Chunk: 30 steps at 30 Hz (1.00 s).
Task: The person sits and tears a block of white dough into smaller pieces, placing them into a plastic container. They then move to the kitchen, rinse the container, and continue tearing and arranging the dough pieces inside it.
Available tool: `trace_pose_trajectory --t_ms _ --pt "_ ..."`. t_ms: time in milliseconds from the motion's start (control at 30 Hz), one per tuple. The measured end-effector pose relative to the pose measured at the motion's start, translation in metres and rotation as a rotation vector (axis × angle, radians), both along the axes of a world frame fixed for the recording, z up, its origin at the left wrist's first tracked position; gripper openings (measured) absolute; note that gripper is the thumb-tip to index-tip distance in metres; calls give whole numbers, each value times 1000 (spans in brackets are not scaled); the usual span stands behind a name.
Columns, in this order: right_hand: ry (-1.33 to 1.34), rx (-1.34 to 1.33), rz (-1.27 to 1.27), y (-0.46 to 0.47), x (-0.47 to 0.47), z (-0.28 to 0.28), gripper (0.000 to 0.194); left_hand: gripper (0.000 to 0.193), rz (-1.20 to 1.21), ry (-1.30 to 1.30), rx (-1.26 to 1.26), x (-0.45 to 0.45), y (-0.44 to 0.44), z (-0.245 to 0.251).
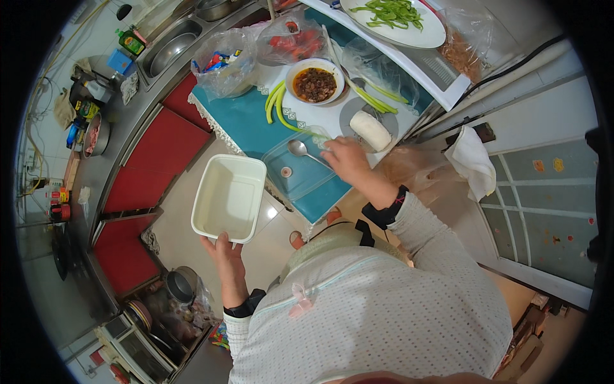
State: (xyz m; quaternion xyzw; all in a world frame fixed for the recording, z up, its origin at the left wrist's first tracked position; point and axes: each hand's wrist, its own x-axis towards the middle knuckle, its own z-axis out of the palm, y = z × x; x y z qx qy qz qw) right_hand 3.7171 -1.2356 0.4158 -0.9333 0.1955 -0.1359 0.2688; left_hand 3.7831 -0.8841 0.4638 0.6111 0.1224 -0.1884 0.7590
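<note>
My left hand (224,254) grips the near rim of an empty pale plastic container (229,197), held over the floor beside the table. My right hand (348,161) is at the right edge of a clear plastic lid (307,180), which lies on the teal tablecloth; the fingertips are partly hidden, so whether they grip it is unclear. A metal spoon (298,148) rests on the lid, its handle reaching toward my right hand. Beyond are a bowl of dark, oily sauce (314,85), green onion stalks (276,103) and a white roll-shaped piece (370,130) on a round grey mat.
Plastic bags (225,62) stand at the table's far side. A plate of sliced green peppers (395,36) sits on a raised white surface. To the left run red cabinets (148,139) with a metal sink (172,53). An open drawer (177,312) holds pots, lower left.
</note>
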Motion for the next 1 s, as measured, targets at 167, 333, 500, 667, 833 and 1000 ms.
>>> trace_pose_trajectory --t_ms 167,333,500,667,833,1000 --pt "198 -273 -321 -57 -22 -9 76 72 -21 -3 -120 1 0 2" --pt "296 -56 -385 -89 -32 -30 92 75 22 -45 -210 9 3 5" --pt "-11 354 -497 -84 -41 -41 88 78 31 -72 -289 29 40 5" --pt "-360 933 -469 -11 -28 0 61 76 -5 -80 -374 75 108 -8" --pt "-418 1183 -405 121 39 53 55 77 1 48 -346 126 204 -14" --pt "-370 1418 -184 225 112 60 46 78 117 185 -263 191 272 -23"
